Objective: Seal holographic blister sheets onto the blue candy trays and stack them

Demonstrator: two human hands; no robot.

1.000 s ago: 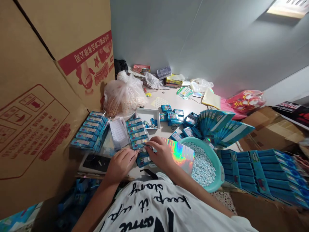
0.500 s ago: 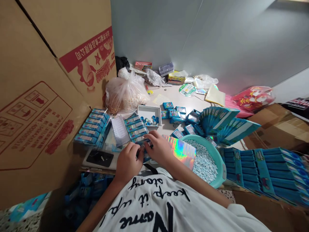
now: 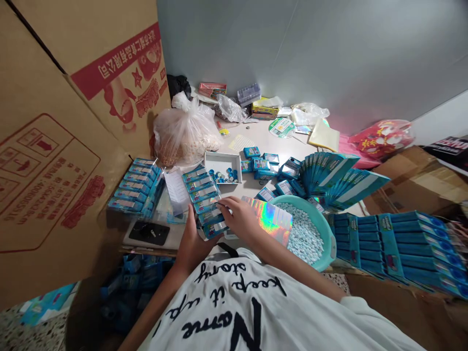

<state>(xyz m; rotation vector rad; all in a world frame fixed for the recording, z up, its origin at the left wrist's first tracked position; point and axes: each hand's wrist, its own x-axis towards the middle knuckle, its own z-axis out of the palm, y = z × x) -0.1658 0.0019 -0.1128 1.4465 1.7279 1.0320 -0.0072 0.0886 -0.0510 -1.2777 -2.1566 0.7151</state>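
Note:
A row of several small blue boxes (image 3: 202, 194) lies in clear wrapping in front of me. My left hand (image 3: 193, 243) grips its near end from the left, thumb up along the side and the other fingers hidden underneath. From the right, my right hand (image 3: 236, 214) reaches over the row with thumb and fingertips pinched together at the near boxes. Whether those fingertips hold anything is too small to make out. Just beyond the row, a shallow white box (image 3: 234, 160) contains small blue and silver round pieces.
A teal basin (image 3: 331, 246) of pale blue candies stands at right under part of a shiny holographic sheet (image 3: 268, 217). Blue boxes (image 3: 261, 164) are piled behind it. Wrapped packs (image 3: 135, 185), a phone (image 3: 149, 232) and a tall carton (image 3: 47, 146) are at left.
My left hand has turned from lying on top at the near end to holding it from below. The near boxes now show and look raised. My right hand stays at the right side.

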